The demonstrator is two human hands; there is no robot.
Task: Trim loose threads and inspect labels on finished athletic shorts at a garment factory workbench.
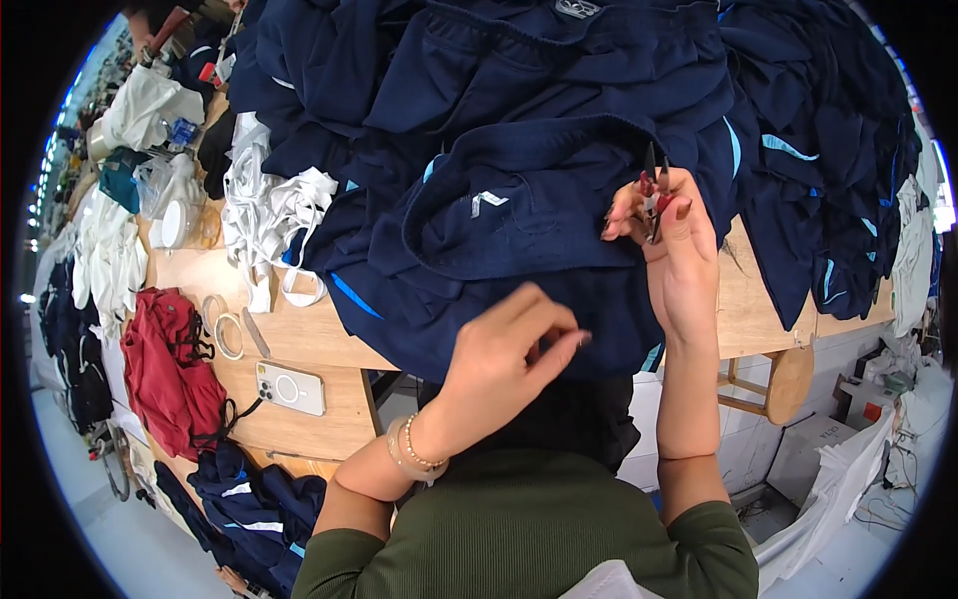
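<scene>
A pair of navy trousers (569, 235) with an elastic waistband and a small white label lies in front of me, its waist opening facing up. My right hand (679, 225) is raised over the right end of the waistband, closed round small dark-bladed thread snips (651, 190) with red on the handles. The blades point away from me. Over the near part of the trousers hovers my left hand (514, 349), its fingers curled toward the thumb and slightly blurred. Whatever it may pinch is too small or hidden to make out.
Large heaps of navy garments (559, 80) cover the far side of the wooden table (319, 334). To the left lie white elastic strips (264, 205), a red bag (170, 374), tape rolls (230, 334) and a phone (291, 387). A wooden stool (788, 384) stands at right.
</scene>
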